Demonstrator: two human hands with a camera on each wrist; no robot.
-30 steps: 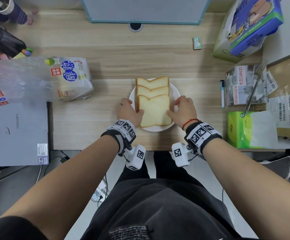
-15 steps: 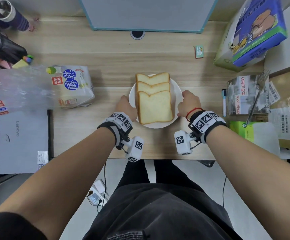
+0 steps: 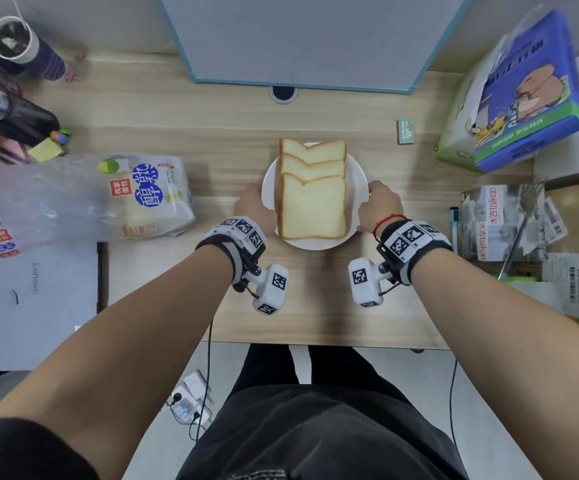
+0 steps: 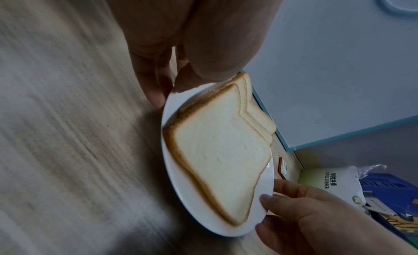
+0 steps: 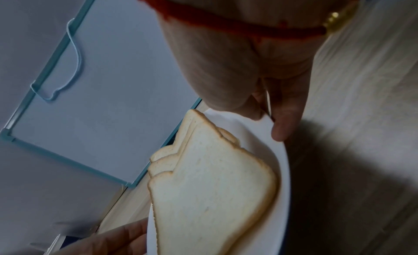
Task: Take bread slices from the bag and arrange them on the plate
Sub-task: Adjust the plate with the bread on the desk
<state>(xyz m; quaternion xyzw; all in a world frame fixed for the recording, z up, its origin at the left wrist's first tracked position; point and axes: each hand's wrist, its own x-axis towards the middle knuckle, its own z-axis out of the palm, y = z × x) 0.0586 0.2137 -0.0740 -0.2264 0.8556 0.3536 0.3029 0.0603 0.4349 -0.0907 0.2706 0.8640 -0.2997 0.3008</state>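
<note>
A white plate [image 3: 358, 188] sits in the middle of the wooden table and carries three overlapping bread slices [image 3: 312, 207]. My left hand [image 3: 255, 206] grips the plate's left rim and my right hand [image 3: 381, 202] grips its right rim. In the left wrist view my left hand [image 4: 172, 87] pinches the plate [image 4: 168, 162], thumb on top and fingers below, beside the bread [image 4: 217, 151]. The right wrist view shows my right hand [image 5: 269, 123] pinching the plate [image 5: 279, 162] the same way, next to the bread [image 5: 210, 187]. The bread bag [image 3: 149, 195] lies at the left.
A closed laptop [image 3: 32, 299] lies at the front left. Cups and clutter [image 3: 11, 43] fill the back left. A grey board [image 3: 302, 36] stands at the back. Boxes [image 3: 523, 95], packets, a pen [image 3: 454, 223] and a fork crowd the right side.
Both hands have shifted from the bread's sides to the plate's rim. The plate has moved away from the table's front edge, further onto the table.
</note>
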